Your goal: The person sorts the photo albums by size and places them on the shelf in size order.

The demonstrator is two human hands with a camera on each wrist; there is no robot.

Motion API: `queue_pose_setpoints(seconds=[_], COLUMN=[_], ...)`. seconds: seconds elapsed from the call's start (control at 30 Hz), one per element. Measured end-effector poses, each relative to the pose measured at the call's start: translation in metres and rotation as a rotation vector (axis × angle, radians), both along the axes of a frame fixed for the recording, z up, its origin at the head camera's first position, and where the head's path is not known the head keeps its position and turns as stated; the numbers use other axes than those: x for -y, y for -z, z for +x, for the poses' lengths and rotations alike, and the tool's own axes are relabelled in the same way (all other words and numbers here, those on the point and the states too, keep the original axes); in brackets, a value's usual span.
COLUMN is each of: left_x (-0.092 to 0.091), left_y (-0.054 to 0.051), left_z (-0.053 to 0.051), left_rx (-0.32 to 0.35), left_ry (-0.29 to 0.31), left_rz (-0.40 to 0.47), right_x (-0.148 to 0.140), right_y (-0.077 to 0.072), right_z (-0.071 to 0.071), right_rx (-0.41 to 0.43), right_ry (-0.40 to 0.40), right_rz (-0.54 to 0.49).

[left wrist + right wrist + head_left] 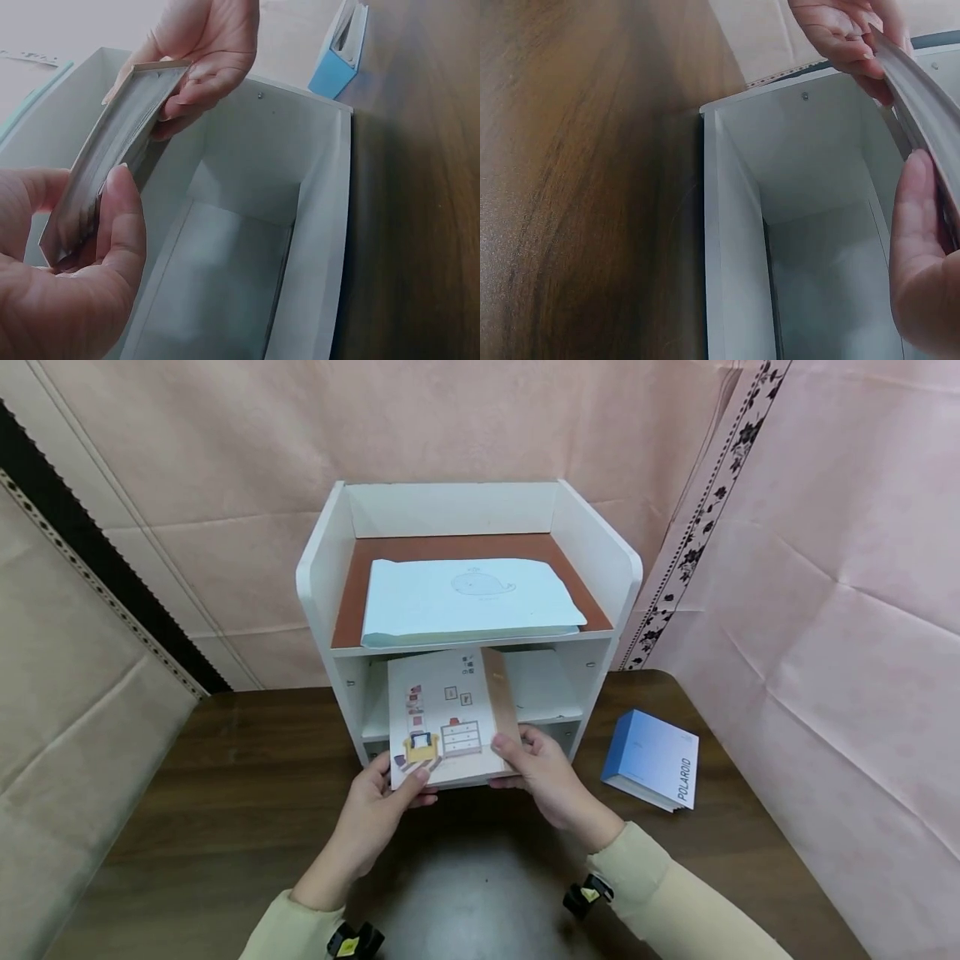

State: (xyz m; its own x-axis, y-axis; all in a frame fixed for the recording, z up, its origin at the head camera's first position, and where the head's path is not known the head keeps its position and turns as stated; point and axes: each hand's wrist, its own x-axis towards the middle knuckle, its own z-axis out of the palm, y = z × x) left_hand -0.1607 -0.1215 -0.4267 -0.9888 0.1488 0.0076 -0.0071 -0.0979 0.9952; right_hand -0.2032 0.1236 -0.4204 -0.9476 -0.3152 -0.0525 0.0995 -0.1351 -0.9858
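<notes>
A white book [427, 706] with a brown strip along its right side and printed furniture drawings on its cover is held in both hands. It tilts in front of the middle opening of a small white shelf unit [588, 664]. My left hand [375, 814] grips the book's lower left corner, thumb on the cover and fingers beneath. At the lower right, my right hand [551, 781] pinches the edge the same way. In the left wrist view the book's page edges [124, 142] show between the hands, above the bare lower compartment [217, 277].
Light blue sheets [450, 597] with a whale drawing lie on the unit's brown top. A blue album [652, 756] marked POLAROID stands on the wooden table [225, 827] to the right. Pale cloth [225, 460] hangs behind and at both sides.
</notes>
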Motion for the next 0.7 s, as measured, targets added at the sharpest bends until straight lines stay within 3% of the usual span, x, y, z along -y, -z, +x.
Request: queue_pose_setpoints(seconds=[0.2, 0.47, 0.7], left_x=[0.000, -0.006, -0.016], left_y=[-0.003, -0.007, -0.007], left_z=[0.002, 0.006, 0.004], left_rx=[-0.017, -0.068, -0.137], left_ry=[-0.007, -0.064, -0.043], left_rz=[0.013, 0.023, 0.055], right_x=[-0.002, -0.004, -0.008], right_y=[0.000, -0.004, 0.001], right_z=[0.002, 0.008, 0.010], right_rx=[0.019, 0.001, -0.027], right_ry=[-0.059, -0.155, -0.102], right_rz=[-0.003, -0.025, -0.058])
